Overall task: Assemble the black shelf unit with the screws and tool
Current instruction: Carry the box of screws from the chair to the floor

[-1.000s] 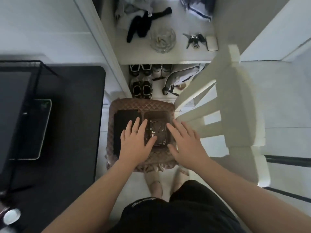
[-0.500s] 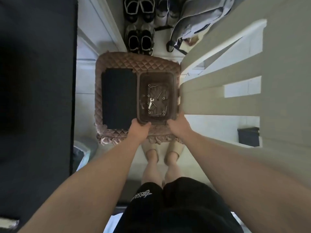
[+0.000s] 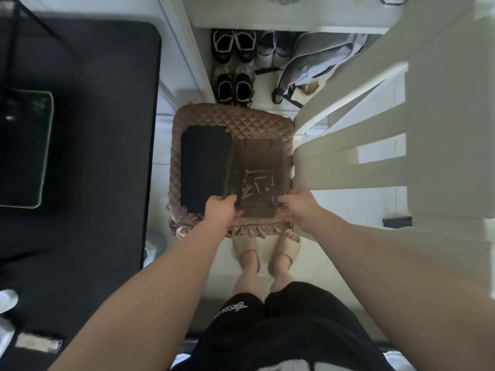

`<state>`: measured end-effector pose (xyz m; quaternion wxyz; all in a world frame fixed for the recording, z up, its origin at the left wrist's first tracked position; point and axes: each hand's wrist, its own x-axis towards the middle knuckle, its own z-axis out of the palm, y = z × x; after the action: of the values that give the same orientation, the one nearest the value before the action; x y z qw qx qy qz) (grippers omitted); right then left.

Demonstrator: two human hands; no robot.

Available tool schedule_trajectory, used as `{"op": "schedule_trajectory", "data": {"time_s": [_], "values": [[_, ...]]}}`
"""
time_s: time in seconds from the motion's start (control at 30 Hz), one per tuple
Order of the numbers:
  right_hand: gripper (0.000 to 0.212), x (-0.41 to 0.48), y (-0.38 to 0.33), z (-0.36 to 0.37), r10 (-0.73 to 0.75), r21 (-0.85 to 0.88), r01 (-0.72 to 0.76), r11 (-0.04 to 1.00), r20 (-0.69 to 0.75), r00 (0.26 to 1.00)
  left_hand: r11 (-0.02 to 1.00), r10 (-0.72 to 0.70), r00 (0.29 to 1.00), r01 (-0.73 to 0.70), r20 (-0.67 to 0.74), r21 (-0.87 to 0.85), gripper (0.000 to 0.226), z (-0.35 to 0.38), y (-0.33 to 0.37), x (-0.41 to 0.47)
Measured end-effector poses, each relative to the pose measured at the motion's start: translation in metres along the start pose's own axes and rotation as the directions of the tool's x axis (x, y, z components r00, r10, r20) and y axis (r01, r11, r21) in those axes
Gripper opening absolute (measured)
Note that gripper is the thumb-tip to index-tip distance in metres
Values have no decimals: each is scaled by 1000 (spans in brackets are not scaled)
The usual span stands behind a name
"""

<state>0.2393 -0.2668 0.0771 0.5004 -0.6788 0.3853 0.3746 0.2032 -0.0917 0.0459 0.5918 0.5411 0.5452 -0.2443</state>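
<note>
Both arms stretched forward, down. Left hand (image 3: pixel 221 210) fingers curled over near-left corner of brown tray (image 3: pixel 263 153); right hand (image 3: pixel 300 207) grips near-right corner. Screws (image 3: pixel 257 183) lie in tray; black panel (image 3: pixel 203 167) just left, on quilted cushion (image 3: pixel 241 119).

black panel (image 3: pixel 205 167), brown quilted cushion (image 3: pixel 238 120), silver screws (image 3: pixel 257 183)

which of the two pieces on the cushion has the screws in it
The brown tray on the right, gripped by the left hand and right hand; the screws lie inside. The flat black panel beside it carries none.
</note>
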Motion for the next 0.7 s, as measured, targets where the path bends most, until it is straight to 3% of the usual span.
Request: {"op": "schedule_trajectory", "data": {"time_s": [0.1,0.23,0.37,0.43,0.53,0.7], "values": [[26,-21,0,0,-18,21,17,1000,22,1000,999,-4,1000,5,12,-37,27,-14,-1,-20],[25,-52,2,-2,-85,27,83,996,53,995,996,71,997,-71,-1,-50,29,-37,-4,-46],[6,-89,-6,-3,-210,43,207,977,90,973,976,200,980,-200,-9,-84,23,-59,6,-77],[17,-106,-12,-4,-287,64,282,957,92,954,959,257,966,-256,-2,-119,16,-68,16,-96],[5,-133,-24,-7,-402,116,392,913,74,913,926,351,936,-345,13,-155,15,-81,34,-123],[12,-187,-50,-15,-564,182,554,812,2,826,834,528,848,-512,28,-206,17,-94,69,-173]]}}
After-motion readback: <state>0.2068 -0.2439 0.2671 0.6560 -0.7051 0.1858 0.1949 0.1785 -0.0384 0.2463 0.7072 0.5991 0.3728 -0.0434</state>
